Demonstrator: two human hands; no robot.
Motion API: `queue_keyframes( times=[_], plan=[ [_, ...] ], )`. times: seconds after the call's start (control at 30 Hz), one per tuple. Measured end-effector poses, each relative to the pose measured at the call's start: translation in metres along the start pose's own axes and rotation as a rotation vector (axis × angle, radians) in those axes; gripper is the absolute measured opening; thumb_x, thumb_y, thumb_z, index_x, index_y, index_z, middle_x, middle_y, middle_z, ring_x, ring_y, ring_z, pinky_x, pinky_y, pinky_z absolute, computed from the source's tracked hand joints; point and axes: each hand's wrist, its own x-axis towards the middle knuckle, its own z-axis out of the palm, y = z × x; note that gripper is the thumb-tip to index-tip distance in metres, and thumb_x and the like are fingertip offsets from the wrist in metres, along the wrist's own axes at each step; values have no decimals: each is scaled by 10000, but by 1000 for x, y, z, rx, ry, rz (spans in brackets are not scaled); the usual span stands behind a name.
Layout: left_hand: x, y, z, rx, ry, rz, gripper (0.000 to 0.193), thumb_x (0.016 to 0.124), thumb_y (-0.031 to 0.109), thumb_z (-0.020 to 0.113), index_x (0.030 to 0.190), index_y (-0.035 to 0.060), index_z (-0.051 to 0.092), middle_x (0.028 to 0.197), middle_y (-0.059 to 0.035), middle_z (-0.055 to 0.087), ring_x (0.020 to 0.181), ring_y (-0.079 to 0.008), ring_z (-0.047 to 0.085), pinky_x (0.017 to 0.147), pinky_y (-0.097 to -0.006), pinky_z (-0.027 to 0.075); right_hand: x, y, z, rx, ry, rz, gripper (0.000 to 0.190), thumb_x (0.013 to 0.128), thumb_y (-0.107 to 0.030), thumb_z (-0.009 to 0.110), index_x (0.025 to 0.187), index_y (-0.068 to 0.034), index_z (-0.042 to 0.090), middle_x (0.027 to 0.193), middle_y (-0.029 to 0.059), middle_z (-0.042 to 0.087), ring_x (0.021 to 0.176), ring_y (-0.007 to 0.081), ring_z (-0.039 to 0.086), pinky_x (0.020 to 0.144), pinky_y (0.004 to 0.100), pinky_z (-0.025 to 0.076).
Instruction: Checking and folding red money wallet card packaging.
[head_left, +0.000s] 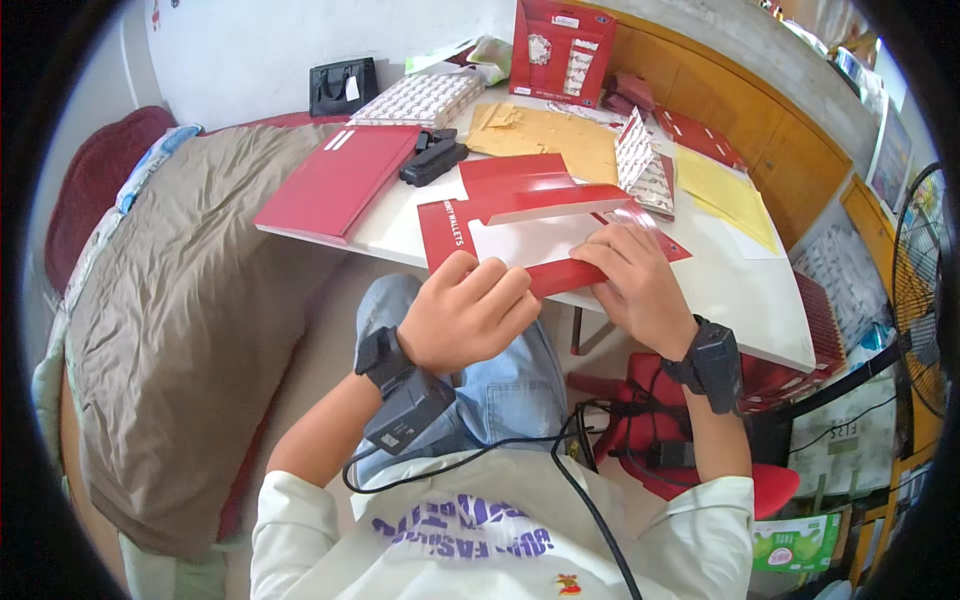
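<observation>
A red printed card packaging sheet (559, 279) with raised flaps and a white inner area is tilted over the table's near edge. Curled at its near left edge, my left hand (469, 311) grips the card, and its thumb is hidden. My right hand (634, 281) pinches the sheet at the near right, fingertips by the white area. One long flap (559, 204) stands up along the far side of that area. Just beyond the right hand, a folded white-and-red patterned card (643, 169) stands on the table.
The white table (750, 315) also bears a stack of red card sheets (341, 176), a black object (433, 161), brown cardboard (547, 139), yellow paper (724, 191) and an upright red package (562, 56). A covered bed (195, 300) lies left; a fan (919, 300) stands right. Black cables (525, 442) cross my lap.
</observation>
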Motion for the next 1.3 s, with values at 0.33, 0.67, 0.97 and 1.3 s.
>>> queue_keyframes(
  times=[0.33,0.67,0.97,1.3],
  plan=[
    [9,7,1,-5,-26,-165,148,665,140,594,790,67,557,814,-35,490,754,-164,515,667,-294,401,-3,3,5,9,10,27,328,654,49,624,960,-60,580,926,71,520,881,289,512,768,385,417],
    [10,20,-15,16,-85,-145,312,763,314,679,932,58,621,908,-26,569,803,-173,561,711,-312,427,-5,-33,2,-539,86,-114,280,742,-108,623,1022,-94,633,944,7,546,891,175,542,768,352,421],
    [-34,-45,-38,-305,-74,-338,717,776,607,592,1210,39,542,1102,-112,574,1008,-277,558,854,-379,427,-25,-14,-38,-288,187,-41,324,664,-15,682,983,-62,655,842,54,569,679,207,575,543,311,457],
    [-35,-49,-17,-640,-173,-168,488,757,113,629,1233,75,531,1210,-115,568,1111,-280,547,910,-393,438,-42,9,-72,-195,364,50,369,690,-43,702,1046,-23,608,916,113,567,843,236,578,753,306,477]
  ],
)
